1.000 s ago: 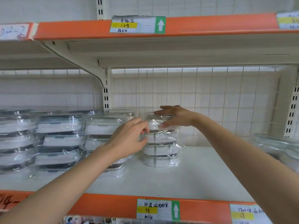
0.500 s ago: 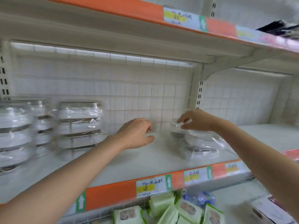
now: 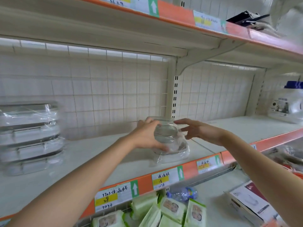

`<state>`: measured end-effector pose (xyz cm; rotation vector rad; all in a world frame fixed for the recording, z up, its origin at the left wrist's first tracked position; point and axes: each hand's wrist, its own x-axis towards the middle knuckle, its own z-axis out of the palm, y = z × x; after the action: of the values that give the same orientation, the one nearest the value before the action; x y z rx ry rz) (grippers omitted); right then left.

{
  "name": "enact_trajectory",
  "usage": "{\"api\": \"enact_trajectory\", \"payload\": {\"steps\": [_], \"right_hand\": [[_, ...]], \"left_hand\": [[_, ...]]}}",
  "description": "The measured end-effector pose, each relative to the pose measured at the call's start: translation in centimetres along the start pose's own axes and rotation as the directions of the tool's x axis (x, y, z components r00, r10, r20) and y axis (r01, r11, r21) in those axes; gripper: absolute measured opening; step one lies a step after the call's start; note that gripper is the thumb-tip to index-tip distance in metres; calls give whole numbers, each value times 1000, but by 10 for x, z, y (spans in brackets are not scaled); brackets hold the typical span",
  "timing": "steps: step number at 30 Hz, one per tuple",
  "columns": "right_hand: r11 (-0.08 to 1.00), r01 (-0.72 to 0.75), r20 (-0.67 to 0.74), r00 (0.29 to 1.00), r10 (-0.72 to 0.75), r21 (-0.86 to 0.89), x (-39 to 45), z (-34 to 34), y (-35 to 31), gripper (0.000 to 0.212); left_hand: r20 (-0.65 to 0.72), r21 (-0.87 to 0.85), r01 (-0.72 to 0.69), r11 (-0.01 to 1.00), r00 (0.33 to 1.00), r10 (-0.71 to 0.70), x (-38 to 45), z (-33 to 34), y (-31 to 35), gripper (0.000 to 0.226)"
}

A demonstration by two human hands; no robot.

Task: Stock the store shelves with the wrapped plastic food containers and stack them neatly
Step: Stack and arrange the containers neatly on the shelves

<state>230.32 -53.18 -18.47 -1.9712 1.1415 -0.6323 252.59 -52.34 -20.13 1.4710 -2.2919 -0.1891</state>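
Lower shelf: at 6 o'clock, soft green-and-white packs of wipes (image 3: 170,208) with a printed face on each stand in a row; a crumpled clear plastic bottle with a blue label (image 3: 182,193) lies just behind them; a white cardboard box (image 3: 250,202) sits at 4 o'clock.
Shelf edge: the orange front strip of the white metal shelf (image 3: 144,185) carries white paper price tags with yellow bands and green arrow panels; the handwriting is partly blurred, with "7703" on one tag (image 3: 114,196) and "1178" on the next (image 3: 165,179).
Left hand: the left hand (image 3: 147,136) grips the near left side of a clear round-cornered plastic food container in crinkled film wrap (image 3: 167,133), fingers over its lid and thumb underneath.
Right hand: the right hand (image 3: 198,130) hovers just beside the container's right side, fingers spread and straight, holding nothing.
Container place: centre of the middle shelf, raised above another wrapped clear container (image 3: 177,153) lying flat on the shelf board near the front edge.
Stack: at 9 o'clock, well apart, glossy wrapped containers with dark rims (image 3: 31,135) are piled about four high; motion blur hides detail.
Back wall: white wire grid panel (image 3: 114,92) with a slotted cream upright (image 3: 174,95).
Far right: at 3 o'clock, a translucent item with a blue cap (image 3: 291,102), too blurred to read.
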Motion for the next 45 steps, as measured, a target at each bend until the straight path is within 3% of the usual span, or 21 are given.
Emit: {"api": "enact_trajectory", "payload": {"steps": [4,7,9,12,16,20,25,28,30,32,36,40,45], "right_hand": [[944,-50,38,997,66,-325,13,16,14,70],[844,-39,-5,999,43,-535,22,33,19,68],[843,-22,-61,998,-12,-537,25,36,12,62],[838,24,-122,987,-108,-546,32,43,-4,54],[877,149,-171,953,-250,-457,43,68,-41,47],[884,335,-29,931,-363,-325,51,118,-92,55],[815,487,96,870,-483,-314,67,190,-136,49],[753,533,228,846,-482,-385,77,224,-142,53],[769,531,285,846,-451,-358,81,234,-142,60],[796,512,322,851,-416,-324,84,239,-141,69],[803,480,295,872,-391,-353,93,252,-145,73],[809,457,251,888,-386,-370,102,266,-154,74],[833,431,253,898,-359,-348,115,279,-163,77]], "left_hand": [[-110,19,48,999,993,-46,-28,-24,-21,89],[-72,116,153,981,987,-145,-63,-39,-43,98],[-42,192,228,954,974,-224,-90,-42,-57,107],[-28,221,312,924,949,-313,-129,-41,-77,98],[-76,240,355,904,935,-347,-168,-45,-93,100],[-112,230,418,879,908,-403,-203,-61,-111,107],[-214,-34,502,864,841,-497,-253,-87,-133,119],[-240,-97,473,876,843,-482,-272,-97,-136,120],[-227,-126,453,883,853,-470,-279,-101,-137,107],[-181,-124,468,875,856,-483,-279,-104,-139,108],[-88,-125,539,833,830,-551,-265,-109,-148,115],[-107,-145,561,815,810,-576,-255,-109,-159,122],[-212,132,540,831,834,-509,-250,-114,-149,116]]}}
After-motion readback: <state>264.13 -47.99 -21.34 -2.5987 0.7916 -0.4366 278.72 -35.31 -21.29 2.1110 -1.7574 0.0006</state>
